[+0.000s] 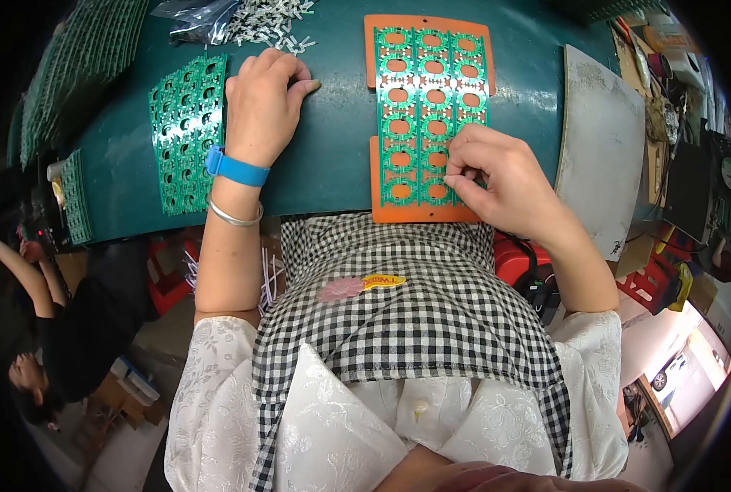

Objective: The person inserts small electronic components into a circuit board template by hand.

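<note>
A green circuit board panel (419, 112) with rows of oval openings lies on two orange carrier plates (451, 214), right of the middle. Over its lower right part is my right hand (505, 176), thumb and forefinger pinched close to the panel's edge. Whatever that pinch holds is too small or hidden to make out. My left hand (263, 107), with a blue wristband, is curled above the table just below a pile of small white parts (271, 20). Its fingers are closed and their contents cannot be seen. Left of that hand lies a second green panel (187, 135).
A tall stack of green panels (83, 74) stands at the far left of the green table (316, 164). A clear plastic bag (197, 20) lies by the white parts. On the right is a grey board (599, 152). Another person (87, 303) is at the left.
</note>
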The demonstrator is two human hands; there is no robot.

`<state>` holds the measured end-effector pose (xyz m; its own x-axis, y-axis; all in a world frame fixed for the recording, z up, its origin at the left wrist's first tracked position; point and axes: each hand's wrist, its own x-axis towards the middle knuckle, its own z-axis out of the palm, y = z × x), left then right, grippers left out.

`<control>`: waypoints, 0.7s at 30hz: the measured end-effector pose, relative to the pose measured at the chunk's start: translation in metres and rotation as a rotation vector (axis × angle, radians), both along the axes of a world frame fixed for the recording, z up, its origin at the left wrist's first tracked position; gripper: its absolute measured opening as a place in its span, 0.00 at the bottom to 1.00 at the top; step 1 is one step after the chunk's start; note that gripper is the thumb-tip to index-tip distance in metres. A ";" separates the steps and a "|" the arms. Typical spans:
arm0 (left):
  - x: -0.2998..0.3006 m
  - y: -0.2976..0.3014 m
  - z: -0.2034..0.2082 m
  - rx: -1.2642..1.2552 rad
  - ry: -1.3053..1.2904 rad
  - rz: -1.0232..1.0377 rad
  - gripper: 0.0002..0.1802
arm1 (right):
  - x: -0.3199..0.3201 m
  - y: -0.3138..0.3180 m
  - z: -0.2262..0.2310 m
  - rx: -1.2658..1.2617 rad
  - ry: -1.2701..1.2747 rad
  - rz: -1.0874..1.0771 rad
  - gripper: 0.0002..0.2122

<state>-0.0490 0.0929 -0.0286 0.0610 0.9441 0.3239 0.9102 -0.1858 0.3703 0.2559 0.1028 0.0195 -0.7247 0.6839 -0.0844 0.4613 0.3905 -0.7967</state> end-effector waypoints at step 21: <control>0.033 -0.015 0.031 -0.082 -0.416 0.057 0.07 | -0.006 -0.007 -0.007 0.376 0.025 0.130 0.07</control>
<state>-0.0157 0.0776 0.0028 -0.1119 0.9660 0.2332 0.6884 -0.0939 0.7192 0.2498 0.0955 0.0129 -0.8057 0.5665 0.1732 0.3711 0.7106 -0.5977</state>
